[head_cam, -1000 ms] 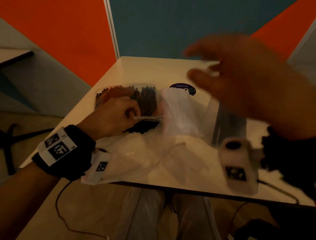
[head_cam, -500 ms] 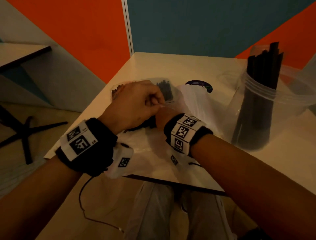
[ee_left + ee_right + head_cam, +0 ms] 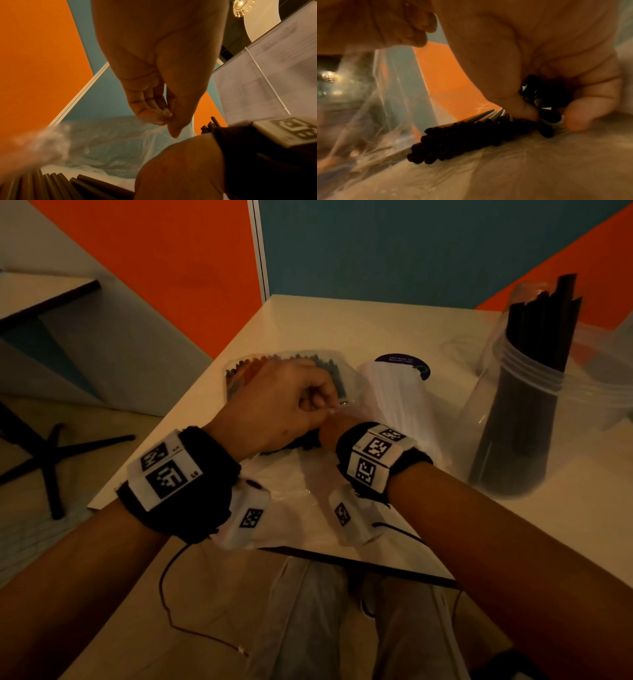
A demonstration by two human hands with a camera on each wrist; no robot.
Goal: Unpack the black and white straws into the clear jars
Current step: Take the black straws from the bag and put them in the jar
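Black straws (image 3: 471, 136) lie in a loose bundle inside the clear bag (image 3: 301, 494) on the table (image 3: 342, 320). The right hand (image 3: 539, 67) reaches into the bag, thumb and fingers curled around the bundle. The left hand (image 3: 281, 409) pinches the bag's edge above the bundle, holding it up. Right of the bag stands a jar (image 3: 513, 419) with upright black straws; white straws (image 3: 394, 398) lie between bag and jar.

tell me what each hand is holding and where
Left hand pinches the bag by its top edge. Right hand grips the black straws partway along the bundle, inside the bag.
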